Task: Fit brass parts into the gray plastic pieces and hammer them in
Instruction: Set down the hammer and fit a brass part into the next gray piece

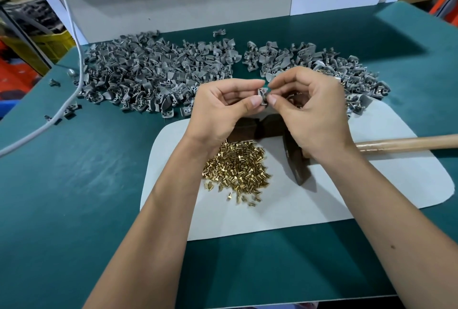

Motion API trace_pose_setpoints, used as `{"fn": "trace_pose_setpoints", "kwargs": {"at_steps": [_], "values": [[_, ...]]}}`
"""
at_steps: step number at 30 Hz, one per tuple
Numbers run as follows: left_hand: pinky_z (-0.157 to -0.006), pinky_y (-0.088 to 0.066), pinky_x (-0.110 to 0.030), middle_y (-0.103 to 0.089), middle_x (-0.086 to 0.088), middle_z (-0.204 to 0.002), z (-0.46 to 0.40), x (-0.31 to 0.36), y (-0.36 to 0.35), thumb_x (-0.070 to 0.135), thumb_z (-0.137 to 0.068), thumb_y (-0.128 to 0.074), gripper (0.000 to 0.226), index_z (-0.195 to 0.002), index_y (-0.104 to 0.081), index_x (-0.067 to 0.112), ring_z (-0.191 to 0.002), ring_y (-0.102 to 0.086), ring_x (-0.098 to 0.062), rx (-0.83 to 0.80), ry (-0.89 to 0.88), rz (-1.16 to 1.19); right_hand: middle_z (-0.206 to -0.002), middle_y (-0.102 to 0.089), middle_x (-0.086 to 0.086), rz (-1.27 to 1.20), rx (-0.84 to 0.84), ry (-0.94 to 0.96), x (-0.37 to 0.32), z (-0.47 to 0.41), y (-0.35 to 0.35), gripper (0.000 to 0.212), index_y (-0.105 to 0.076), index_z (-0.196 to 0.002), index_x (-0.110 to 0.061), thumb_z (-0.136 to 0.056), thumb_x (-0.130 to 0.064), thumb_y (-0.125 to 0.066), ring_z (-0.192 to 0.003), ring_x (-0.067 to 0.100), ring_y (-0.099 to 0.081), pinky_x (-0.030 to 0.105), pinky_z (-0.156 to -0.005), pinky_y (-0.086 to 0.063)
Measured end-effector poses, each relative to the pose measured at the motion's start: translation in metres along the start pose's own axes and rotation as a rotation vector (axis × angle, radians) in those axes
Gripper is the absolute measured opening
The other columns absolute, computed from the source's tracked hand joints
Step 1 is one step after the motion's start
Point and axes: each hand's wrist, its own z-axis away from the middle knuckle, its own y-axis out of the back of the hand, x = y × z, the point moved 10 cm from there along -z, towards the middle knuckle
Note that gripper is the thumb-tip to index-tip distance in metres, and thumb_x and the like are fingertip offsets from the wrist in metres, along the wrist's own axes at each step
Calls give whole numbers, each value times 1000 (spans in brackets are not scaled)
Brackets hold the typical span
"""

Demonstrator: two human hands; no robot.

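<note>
L grip (pixel 224 108) & R grip (pixel 307 108) raised, fingertips pinched

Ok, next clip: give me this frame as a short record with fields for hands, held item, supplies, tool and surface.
left hand: pinches the gray plastic piece between thumb and fingers
right hand: fingertips pinch at the same piece; any brass part there is too small to tell
brass parts: loose heap on the white mat, below the hands
gray stock: big left pile; right pile, some with brass showing
hammer: lying on the mat, not held, wooden handle pointing right
table: green surface
</note>
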Motion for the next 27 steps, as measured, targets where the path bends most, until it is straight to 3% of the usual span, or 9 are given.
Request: {"fn": "trace_pose_setpoints", "kwargs": {"at_steps": [12, 20, 23, 27], "values": [[-78, -62, -30, -78, -18, -91, 2, -2, 0, -13, -82, -73, 26, -107, -72, -5, -84, -76, -26, -18, 61, 48, -80, -63, -3, 130, -19, 215, -26, 8, -6, 24, -60, -101, -10, -83, 2, -70, -78, 8, -63, 22, -69, -54], [-78, -63, -31, -77, -9, -81, 1, 0, -4, -16, -77, -76, 26, -96, -75, 1, -79, -75, -21, 2, 23, -27, -80, -62, -1, 134, -16, 159, -15, 8, -7, 35, -50, -102, -17, -82, 7, -67, -77, 11, -62, 26, -68, -53], [-78, -63, -30, -77, -7, -78, 1, -3, -5, -17, -76, -76, 26, -94, -75, 2, -78, -74, -19, 27, 25, -36, -81, -64, -1, 130, -7, 141, -11, 8, -5, 37, -49, -101, -19, -82, 6, -69, -77, 9, -64, 21, -68, -53], [-77, -63, -29, -78, -12, -85, 1, -5, -1, -15, -77, -76, 25, -96, -76, 2, -81, -75, -23, 41, 34, 8, -83, -67, -1, 101, -1, 153, -11, 6, -3, 29, -53, -98, -13, -84, 2, -73, -79, 10, -67, 25, -71, -57]]}}
